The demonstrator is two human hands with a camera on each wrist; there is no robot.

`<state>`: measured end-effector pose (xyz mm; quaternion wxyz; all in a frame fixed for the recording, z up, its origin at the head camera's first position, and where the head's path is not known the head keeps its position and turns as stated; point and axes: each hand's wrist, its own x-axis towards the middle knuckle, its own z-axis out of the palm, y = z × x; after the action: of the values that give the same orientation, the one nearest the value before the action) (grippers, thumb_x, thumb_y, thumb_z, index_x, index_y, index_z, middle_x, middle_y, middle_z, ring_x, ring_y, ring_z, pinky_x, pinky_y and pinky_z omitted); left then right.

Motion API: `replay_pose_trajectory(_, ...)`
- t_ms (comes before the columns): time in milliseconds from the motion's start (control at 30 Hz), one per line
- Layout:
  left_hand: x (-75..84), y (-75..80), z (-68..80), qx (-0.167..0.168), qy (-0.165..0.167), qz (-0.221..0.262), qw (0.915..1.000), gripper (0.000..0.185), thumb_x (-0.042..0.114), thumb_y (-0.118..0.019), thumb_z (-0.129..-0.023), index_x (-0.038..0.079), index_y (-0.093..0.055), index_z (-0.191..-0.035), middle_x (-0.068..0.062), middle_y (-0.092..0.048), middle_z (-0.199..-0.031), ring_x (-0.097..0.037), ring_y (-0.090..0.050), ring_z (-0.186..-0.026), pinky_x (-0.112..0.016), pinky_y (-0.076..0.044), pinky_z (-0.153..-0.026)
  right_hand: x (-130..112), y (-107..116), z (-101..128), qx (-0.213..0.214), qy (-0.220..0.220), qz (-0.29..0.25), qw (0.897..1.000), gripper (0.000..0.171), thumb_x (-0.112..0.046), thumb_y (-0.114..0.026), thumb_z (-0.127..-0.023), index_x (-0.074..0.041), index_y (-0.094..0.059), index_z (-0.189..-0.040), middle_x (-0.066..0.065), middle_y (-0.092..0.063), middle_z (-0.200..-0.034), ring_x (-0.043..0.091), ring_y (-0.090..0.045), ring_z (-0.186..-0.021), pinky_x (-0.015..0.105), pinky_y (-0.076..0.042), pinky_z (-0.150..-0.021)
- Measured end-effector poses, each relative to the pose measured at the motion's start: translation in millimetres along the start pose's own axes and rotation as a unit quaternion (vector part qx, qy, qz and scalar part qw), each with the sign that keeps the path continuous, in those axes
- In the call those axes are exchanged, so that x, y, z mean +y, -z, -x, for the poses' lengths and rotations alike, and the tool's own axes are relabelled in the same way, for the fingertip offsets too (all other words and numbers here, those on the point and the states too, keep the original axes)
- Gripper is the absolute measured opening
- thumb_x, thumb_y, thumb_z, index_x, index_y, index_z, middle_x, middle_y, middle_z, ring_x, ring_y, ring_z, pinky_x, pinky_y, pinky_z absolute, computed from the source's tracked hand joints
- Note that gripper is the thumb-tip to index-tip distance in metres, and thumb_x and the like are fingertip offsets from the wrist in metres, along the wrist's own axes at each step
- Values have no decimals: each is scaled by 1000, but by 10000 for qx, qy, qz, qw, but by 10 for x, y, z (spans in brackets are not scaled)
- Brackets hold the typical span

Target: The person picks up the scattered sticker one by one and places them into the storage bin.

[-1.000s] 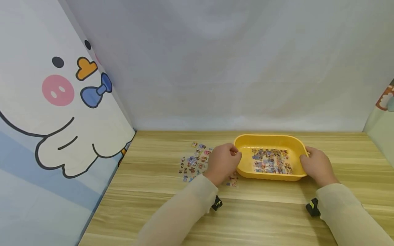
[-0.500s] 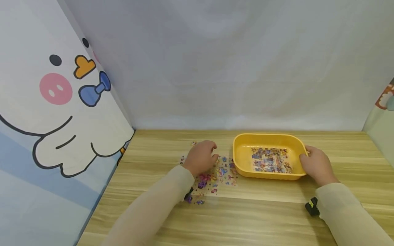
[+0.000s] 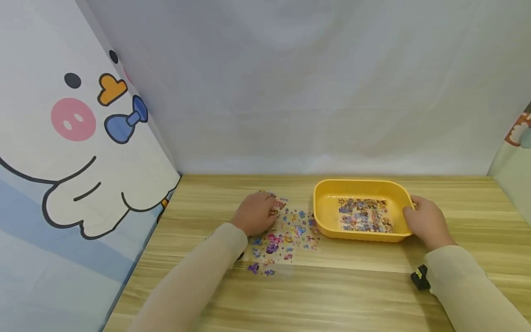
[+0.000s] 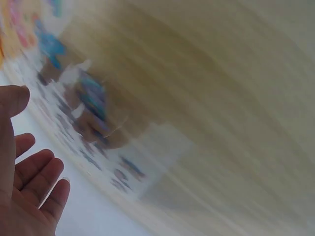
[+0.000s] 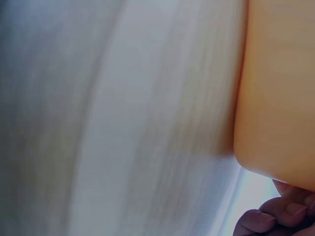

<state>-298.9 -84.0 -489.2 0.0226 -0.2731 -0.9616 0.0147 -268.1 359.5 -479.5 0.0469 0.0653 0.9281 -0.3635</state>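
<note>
My right hand (image 3: 427, 222) grips the right end of a yellow plastic basin (image 3: 365, 237), thumb over the rim. In the right wrist view its curled fingers (image 5: 281, 210) show below the yellow basin wall (image 5: 280, 98). A clear sticker sheet (image 3: 364, 216) with small colourful figures lies inside the basin. Left of it, more clear sticker sheets (image 3: 286, 237) are spread on the table. Over their far left part is my left hand (image 3: 255, 214), palm down. The left wrist view shows that hand's fingers (image 4: 42, 174) loosely bent and apart from the thumb, with nothing between them.
The wood-grain table (image 3: 332, 295) ends at a pale grey cloth backdrop (image 3: 332, 101). A cartoon-printed panel (image 3: 103, 184) stands along the left edge, and another printed panel (image 3: 514, 175) at the right. A small black device (image 3: 421, 278) sits under my right wrist.
My left hand has left the basin's left rim and moved left over the sticker sheets, uncovering the pink and purple stickers. The right hand keeps its grip on the basin.
</note>
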Motion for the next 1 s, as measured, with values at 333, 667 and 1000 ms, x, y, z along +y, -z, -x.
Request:
replay_pose_trajectory(333, -212, -30, -70, -254, 745, 78, 9969, 50, 34, -60, -105, 4, -56, -145, -13, -61, -138, -29, -58, -126, -44, -46, -109, -38, 12, 13, -3, -14, 17, 10000, 58, -18, -37, -104, 19, -33, -149, 37, -56, -126, 29, -64, -82, 31, -52, -63)
replay_pose_trajectory(667, -274, -68, -200, -372, 1291, 429, 9900, 52, 30, -56, -108, 5, -49, -152, -14, -49, -154, -32, -46, -141, -45, -36, -117, -33, 19, 6, -31, -87, 27, 10000, 58, -18, -38, -105, 19, -33, -149, 36, -57, -125, 28, -65, -82, 30, -53, -63)
replay_pose_trajectory(1000, -301, -104, -195, -244, 1318, 631, 9890, 26, 20, -46, -112, 9, -66, -123, -10, -64, -114, -27, -62, -106, -43, -51, -93, -24, 17, 1, -126, -208, -47, 9997, 59, -19, -37, -106, 18, -30, -151, 36, -55, -128, 28, -65, -83, 30, -54, -64)
